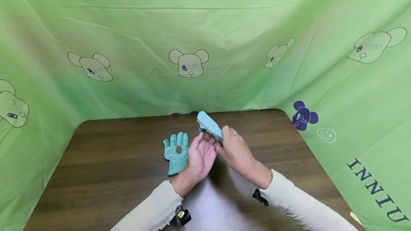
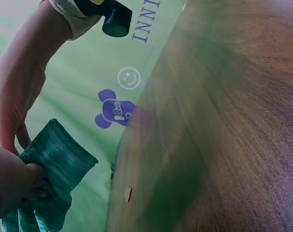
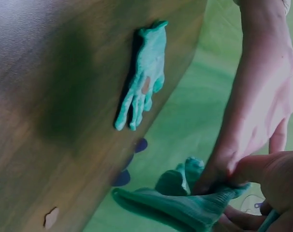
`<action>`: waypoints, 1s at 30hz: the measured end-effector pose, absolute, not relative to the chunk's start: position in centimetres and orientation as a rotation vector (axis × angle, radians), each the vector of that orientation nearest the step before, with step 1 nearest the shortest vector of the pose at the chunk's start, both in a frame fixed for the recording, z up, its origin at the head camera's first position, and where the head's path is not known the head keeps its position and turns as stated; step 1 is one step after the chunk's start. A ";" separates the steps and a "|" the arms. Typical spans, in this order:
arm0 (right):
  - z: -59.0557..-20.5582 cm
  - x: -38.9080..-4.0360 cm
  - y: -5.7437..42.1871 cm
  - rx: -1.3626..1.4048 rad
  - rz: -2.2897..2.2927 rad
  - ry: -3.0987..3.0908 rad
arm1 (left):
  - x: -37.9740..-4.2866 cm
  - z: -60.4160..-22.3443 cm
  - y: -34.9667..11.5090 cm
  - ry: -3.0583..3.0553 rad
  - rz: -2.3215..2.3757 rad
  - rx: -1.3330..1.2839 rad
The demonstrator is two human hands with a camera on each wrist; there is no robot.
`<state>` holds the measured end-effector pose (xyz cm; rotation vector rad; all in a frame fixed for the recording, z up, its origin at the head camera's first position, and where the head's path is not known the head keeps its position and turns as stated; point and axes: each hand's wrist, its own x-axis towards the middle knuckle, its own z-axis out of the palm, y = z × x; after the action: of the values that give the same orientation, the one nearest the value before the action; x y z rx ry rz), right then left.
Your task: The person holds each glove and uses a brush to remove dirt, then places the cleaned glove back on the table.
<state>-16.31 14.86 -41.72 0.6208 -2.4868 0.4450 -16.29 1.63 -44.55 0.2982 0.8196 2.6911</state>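
Note:
A light blue scrubbing brush (image 1: 209, 122) with pale bristles tilts up in the grip of my right hand (image 1: 236, 150). Under it my left hand (image 1: 202, 154), palm up in the head view, holds a green knitted glove (image 2: 59, 154) with curled fingers. The held glove's cuff hangs loose toward the table in the right wrist view, where my right fingers (image 3: 276, 179) overlap its edge. Most of this glove hides behind the brush and hands in the head view. A second green glove (image 1: 176, 161) lies flat left of my left hand, a round brown patch (image 1: 178, 149) on it.
The brown wooden table (image 1: 112, 174) has green cloth (image 1: 128, 27) with bear prints around its back and sides. A small brown scrap (image 2: 128, 194) lies on the tabletop near its far edge. Each forearm carries a black wrist camera (image 1: 183, 216).

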 end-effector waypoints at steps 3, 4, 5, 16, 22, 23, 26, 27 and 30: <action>-42.0 -16.5 14.9 0.612 0.437 -2.458 | -16.3 -44.8 1.6 0.803 2.681 0.401; -42.1 -16.5 14.9 0.609 0.424 -2.445 | -16.3 -44.8 1.6 0.803 2.673 0.420; -42.2 -16.6 14.8 0.603 0.406 -2.430 | -16.3 -44.8 1.6 0.806 2.664 0.433; -41.0 -17.3 15.9 0.538 0.562 -2.443 | -16.4 -44.7 1.4 1.072 2.623 0.236; -38.8 -17.8 17.3 0.238 1.220 -2.552 | -16.7 -45.1 0.7 1.425 2.647 -0.322; -38.5 -17.9 17.5 0.173 1.384 -2.537 | -16.7 -45.2 0.6 1.411 2.635 -0.351; -38.1 -18.2 17.8 0.005 1.918 -2.369 | -16.7 -45.0 0.1 1.322 2.560 -0.227; -38.1 -18.2 17.9 -0.040 2.060 -2.300 | -16.8 -44.9 0.0 1.290 2.529 -0.155; -38.5 -18.2 17.7 -0.114 2.291 -2.170 | -17.0 -44.3 0.0 1.188 2.510 0.027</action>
<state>-18.16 17.73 -38.45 -0.1135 -2.1699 2.2909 -16.97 -0.03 -44.26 0.0269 1.1885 2.5104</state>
